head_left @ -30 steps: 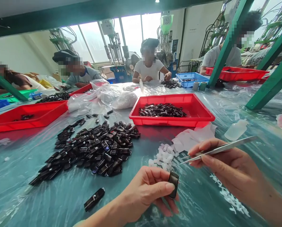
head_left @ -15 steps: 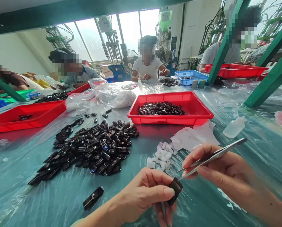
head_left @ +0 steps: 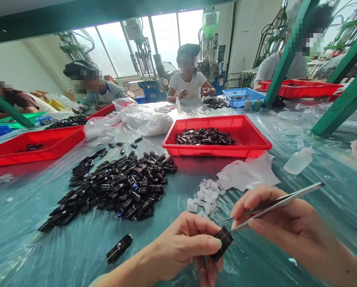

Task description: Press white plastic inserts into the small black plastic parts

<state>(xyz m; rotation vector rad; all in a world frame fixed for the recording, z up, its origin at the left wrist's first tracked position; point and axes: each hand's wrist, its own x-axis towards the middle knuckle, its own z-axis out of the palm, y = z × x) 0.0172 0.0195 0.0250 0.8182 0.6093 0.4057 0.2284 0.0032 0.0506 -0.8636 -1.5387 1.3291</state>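
Note:
Between thumb and fingers, my left hand (head_left: 187,243) grips a small dark translucent plastic part (head_left: 223,243), tilted. My right hand (head_left: 286,223) is closed on metal tweezers (head_left: 281,202); their tips are apart, one of them at the part's upper end. Whether anything sits between the tips is too small to tell. Behind my hands is a little heap of white translucent pieces (head_left: 206,197). A large pile of similar dark parts (head_left: 121,183) spreads to the left, and a single dark part (head_left: 119,248) lies by my left forearm.
Beyond the pile stands a red tray (head_left: 217,150) holding dark parts. A white cloth or sheet (head_left: 248,173) and a translucent bottle (head_left: 299,160) lie at the right. Another red tray (head_left: 61,141) is at the left. Co-workers sit across the plastic-covered table; green posts (head_left: 340,99) rise at the right.
The rear end of the tweezers has shifted to the right, and my right hand has moved slightly. My left hand keeps its hold on the dark part.

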